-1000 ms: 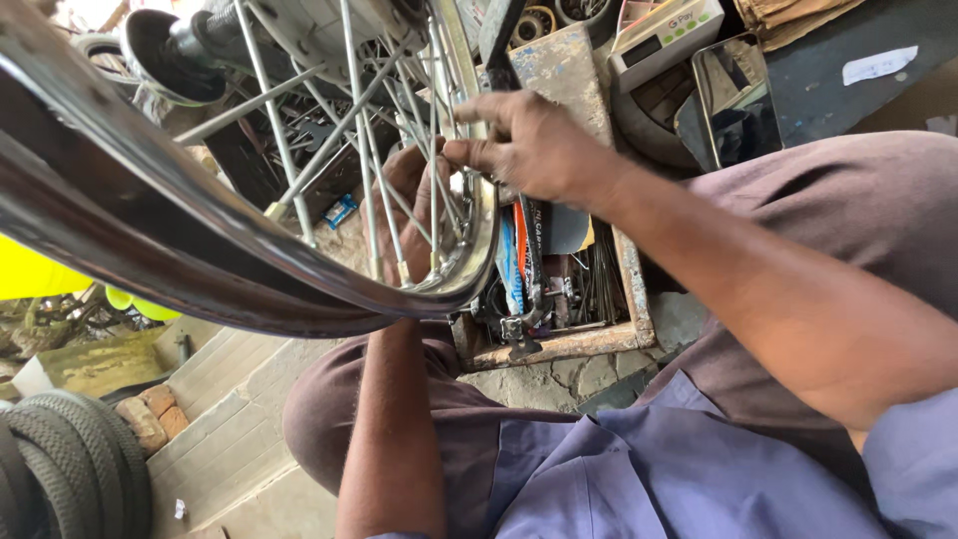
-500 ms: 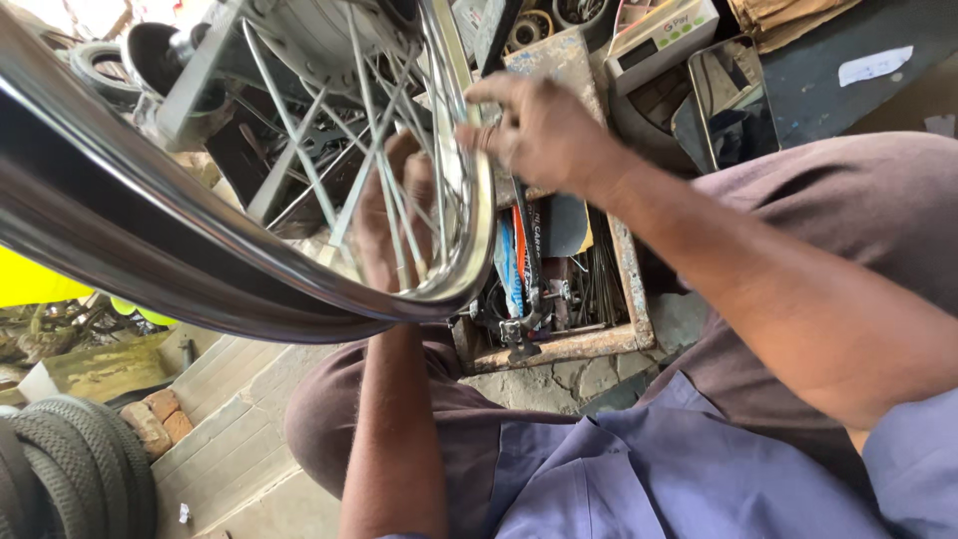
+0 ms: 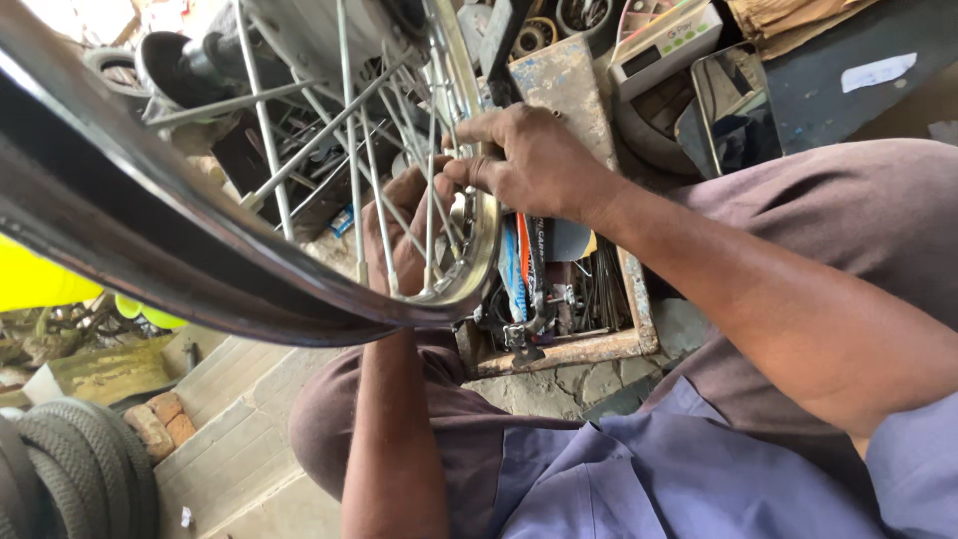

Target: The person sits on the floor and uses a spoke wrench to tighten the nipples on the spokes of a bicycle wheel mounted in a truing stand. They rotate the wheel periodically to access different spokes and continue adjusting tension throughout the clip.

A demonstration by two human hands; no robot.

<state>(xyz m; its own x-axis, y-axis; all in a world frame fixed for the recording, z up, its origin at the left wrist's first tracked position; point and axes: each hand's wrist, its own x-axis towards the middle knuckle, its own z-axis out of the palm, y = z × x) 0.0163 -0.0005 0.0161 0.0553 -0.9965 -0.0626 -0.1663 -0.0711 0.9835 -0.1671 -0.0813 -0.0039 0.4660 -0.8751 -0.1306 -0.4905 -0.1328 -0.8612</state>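
Note:
A spoked wheel fills the upper left, its dark rim [image 3: 150,240] sweeping down to a chrome edge [image 3: 479,269], with thin metal spokes [image 3: 349,160] running to a hub [image 3: 319,30] at the top. My left hand [image 3: 399,240] reaches up from below behind the spokes, its fingers curled around the rim's inner side. My right hand [image 3: 534,165] comes in from the right, thumb and fingers pinched on a spoke close to the rim, right beside the left hand's fingers. My knees and blue shirt lie below.
A rusty open toolbox [image 3: 569,344] with tools stands under the wheel. Behind it lie a pale calculator-like device [image 3: 664,45] and a dark phone [image 3: 738,100]. Stacked tyres [image 3: 60,479] and bricks [image 3: 160,424] sit at the lower left, a yellow object [image 3: 40,284] at the left.
The wheel has turned and shifted, so the spokes sit differently. My right hand has slid a little along the rim, and my left hand has closed in beside it.

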